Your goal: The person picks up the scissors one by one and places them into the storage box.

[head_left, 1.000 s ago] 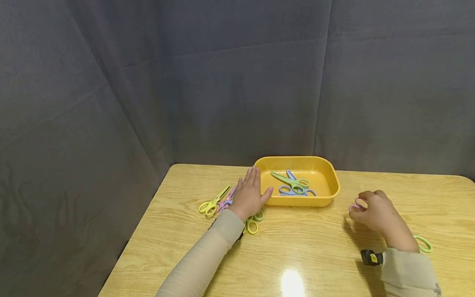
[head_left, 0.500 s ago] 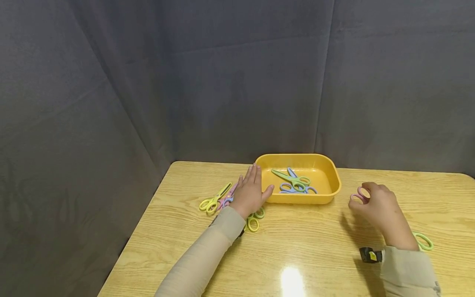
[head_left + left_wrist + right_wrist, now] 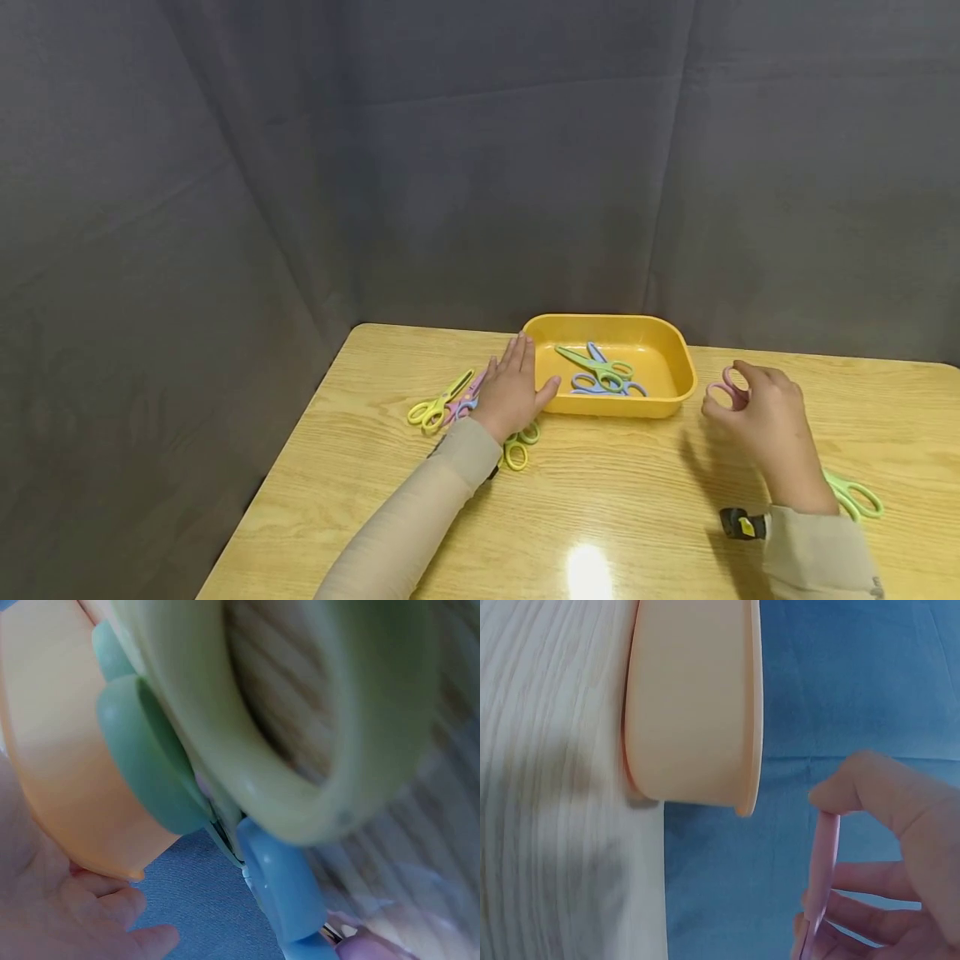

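Observation:
In the head view my left hand (image 3: 510,404) lies with straight fingers against the left rim of a yellow tray (image 3: 615,407), its thumb spread along the front. Inside the tray, green scissors (image 3: 577,358) cross over blue ones. My right hand (image 3: 776,429) is raised to the right of the tray and pinches pink scissors (image 3: 823,862) between thumb and fingers, handle loops upward. Under and beside my left wrist is a pile of scissors: yellow ones (image 3: 437,405), pink ones (image 3: 472,390), and more partly hidden. The left wrist view shows a green handle (image 3: 146,761) close by the tray wall.
Green scissors (image 3: 843,485) lie on the wooden table (image 3: 637,483), partly behind my right wrist. A grey cloth (image 3: 487,167) hangs behind the table and along its left side. A black strap device (image 3: 738,524) sticks out from my right wrist.
My right hand has lifted the pink scissors higher, and more of the green scissors beside its wrist shows. My left hand stays at the tray rim.

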Available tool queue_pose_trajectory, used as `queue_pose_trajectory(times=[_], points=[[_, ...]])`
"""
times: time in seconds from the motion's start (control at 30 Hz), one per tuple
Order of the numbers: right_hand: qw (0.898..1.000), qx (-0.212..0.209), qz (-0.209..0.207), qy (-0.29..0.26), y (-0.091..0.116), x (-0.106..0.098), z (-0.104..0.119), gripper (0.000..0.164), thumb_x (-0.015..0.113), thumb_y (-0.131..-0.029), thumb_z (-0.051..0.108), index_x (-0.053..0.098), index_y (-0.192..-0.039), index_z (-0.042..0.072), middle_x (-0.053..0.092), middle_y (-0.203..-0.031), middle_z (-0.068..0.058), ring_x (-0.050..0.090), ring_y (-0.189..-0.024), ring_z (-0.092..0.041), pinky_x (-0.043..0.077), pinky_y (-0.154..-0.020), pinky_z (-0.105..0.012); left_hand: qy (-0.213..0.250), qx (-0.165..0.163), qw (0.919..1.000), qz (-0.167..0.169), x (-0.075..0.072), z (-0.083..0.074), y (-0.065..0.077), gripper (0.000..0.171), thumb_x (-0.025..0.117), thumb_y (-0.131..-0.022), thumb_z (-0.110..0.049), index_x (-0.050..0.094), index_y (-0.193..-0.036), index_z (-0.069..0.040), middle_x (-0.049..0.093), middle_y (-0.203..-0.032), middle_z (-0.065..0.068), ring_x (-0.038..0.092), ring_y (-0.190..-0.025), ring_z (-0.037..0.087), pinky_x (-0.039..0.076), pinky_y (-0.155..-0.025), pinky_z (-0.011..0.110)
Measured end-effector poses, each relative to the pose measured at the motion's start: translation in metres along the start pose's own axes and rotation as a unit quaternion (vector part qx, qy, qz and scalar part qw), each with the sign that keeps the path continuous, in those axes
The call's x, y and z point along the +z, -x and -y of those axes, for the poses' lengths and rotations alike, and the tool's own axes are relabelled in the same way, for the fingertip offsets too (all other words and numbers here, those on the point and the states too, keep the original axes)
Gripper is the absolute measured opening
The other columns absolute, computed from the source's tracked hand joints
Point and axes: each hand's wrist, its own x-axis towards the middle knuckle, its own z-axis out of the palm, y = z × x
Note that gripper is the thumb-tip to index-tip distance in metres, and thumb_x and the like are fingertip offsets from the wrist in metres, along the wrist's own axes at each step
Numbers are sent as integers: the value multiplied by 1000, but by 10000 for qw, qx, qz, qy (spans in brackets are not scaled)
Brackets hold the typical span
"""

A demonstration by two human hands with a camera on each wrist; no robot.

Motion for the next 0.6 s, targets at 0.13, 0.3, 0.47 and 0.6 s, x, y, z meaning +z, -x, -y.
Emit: queue_pose_trajectory(times=[0.13, 0.3, 0.47, 0.6], points=[[9998, -139, -119, -38, -3, 2, 5, 51, 72, -78, 7, 59, -117, -23, 59, -107, -43, 52, -105, -56, 33, -98, -65, -33, 43, 10000, -3, 0, 0, -1, 81, 32, -106, -58, 15, -161, -1, 10, -169, 15, 7, -156, 28, 15, -123, 53], [9996, -216, -148, -43, -7, 5, 10, 55, 74, -74, 4, 59, -120, -22, 57, -114, -44, 50, -109, -57, 33, -97, -64, -30, 17, 10000, 45, -2, -1, -1, 81, 31, -106, -59, 14, -162, -2, 8, -169, 14, 5, -156, 27, 15, -123, 52], [9986, -435, -281, -116, -11, 8, 14, 57, 74, -72, 2, 60, -122, -20, 57, -117, -42, 49, -108, -58, 35, -93, -63, 0, -40, 10000, 69, -2, -1, -1, 81, 31, -106, -59, 14, -162, -2, 8, -169, 13, 4, -156, 26, 14, -123, 52], [9970, -682, -358, -116, -13, 11, 18, 55, 74, -72, 0, 60, -122, -20, 57, -115, -41, 50, -105, -57, 37, -91, -63, -73, -53, 9999, 103, -1, -1, -1, 81, 29, -106, -59, 13, -162, -2, 7, -170, 13, 5, -156, 26, 14, -124, 51]])
